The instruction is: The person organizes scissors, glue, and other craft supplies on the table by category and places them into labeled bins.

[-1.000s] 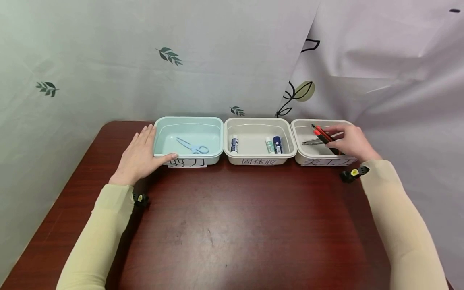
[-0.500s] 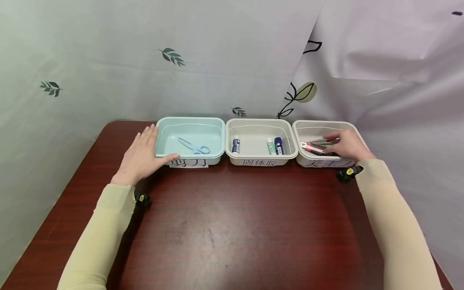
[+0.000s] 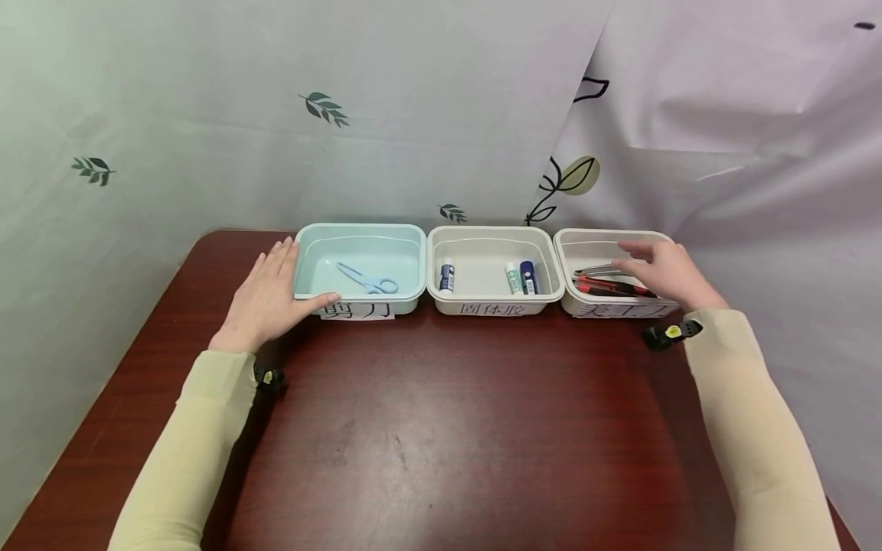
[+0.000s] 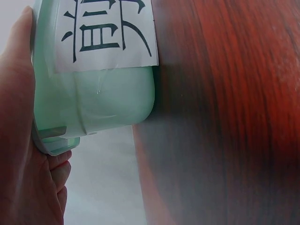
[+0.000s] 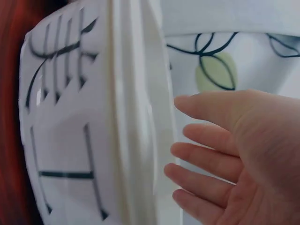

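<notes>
My left hand (image 3: 265, 295) rests on the left side and front corner of a light blue bin (image 3: 416, 287), fingers straight and thumb along the front rim. Blue scissors (image 3: 372, 282) lie inside that bin. At the right, my right hand (image 3: 667, 269) hovers over a whitish bin (image 3: 570, 295), its fingers relaxed and apart with nothing between them, as the right wrist view also shows. Several utility knives (image 3: 609, 287), red-and-black and grey, lie in that bin beneath the fingers. Part of them is hidden by the hand.
Between those two stands a beige bin (image 3: 482, 295) with a blue glue stick (image 3: 446, 277) at left, and a green-and-white one (image 3: 513, 278) beside a dark blue one (image 3: 528, 277) at right. Paper labels are on the bin fronts. A patterned curtain (image 3: 413, 115) hangs behind the dark red table (image 3: 441, 413).
My right hand lowered the red-and-black utility knife into the right bin, let go of it, and rose slightly away. The left hand has stayed on the blue bin.
</notes>
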The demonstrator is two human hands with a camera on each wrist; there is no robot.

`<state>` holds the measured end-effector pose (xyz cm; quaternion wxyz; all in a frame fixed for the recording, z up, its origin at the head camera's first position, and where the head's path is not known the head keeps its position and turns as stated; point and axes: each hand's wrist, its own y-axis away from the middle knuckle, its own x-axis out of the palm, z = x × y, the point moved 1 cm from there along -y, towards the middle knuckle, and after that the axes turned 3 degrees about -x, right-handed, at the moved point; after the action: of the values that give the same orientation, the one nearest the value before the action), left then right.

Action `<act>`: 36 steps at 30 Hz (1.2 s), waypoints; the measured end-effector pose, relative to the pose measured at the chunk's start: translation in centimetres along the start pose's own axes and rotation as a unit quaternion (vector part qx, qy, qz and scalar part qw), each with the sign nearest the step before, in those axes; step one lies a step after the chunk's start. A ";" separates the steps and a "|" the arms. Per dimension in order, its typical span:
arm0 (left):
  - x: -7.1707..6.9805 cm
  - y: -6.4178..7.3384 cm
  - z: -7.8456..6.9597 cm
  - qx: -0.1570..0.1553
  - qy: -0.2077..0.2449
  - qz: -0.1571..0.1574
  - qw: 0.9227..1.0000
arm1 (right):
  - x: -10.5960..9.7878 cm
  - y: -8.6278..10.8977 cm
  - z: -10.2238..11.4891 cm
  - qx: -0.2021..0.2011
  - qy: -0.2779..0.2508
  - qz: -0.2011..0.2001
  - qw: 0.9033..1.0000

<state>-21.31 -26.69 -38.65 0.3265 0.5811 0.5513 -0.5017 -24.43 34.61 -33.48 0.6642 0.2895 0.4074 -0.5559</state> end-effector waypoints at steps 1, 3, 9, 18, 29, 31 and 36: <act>0.0 0.0 0.0 0.001 0.000 -0.001 1.000 | -0.1 0.1 0.2 -0.001 -0.003 0.002 1.000; 0.0 0.0 0.0 0.002 -0.001 -0.002 1.000 | -0.2 0.3 0.7 -0.006 -0.006 0.001 1.000; -0.1 0.0 0.0 -0.001 -0.001 0.000 1.000 | -0.4 0.5 2.8 -0.046 0.006 -0.024 0.999; 0.0 0.0 -0.1 0.000 0.006 0.000 1.000 | 0.3 1.1 5.6 -0.115 0.070 -0.058 0.989; -0.1 -0.3 0.0 0.001 0.001 -0.001 1.000 | 2.4 2.0 6.9 -0.123 0.102 -0.032 0.987; -0.1 -0.3 0.1 0.001 0.000 -0.001 1.000 | 3.1 2.0 7.0 -0.130 0.120 -0.027 0.984; -0.2 -0.3 0.3 0.009 0.011 -0.011 1.000 | 4.6 2.5 7.4 -0.141 0.159 -0.019 0.977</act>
<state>-21.63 -26.95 -38.44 0.3097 0.5837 0.5565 -0.5037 -20.08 26.59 -33.93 0.6144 0.2697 0.5879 -0.4518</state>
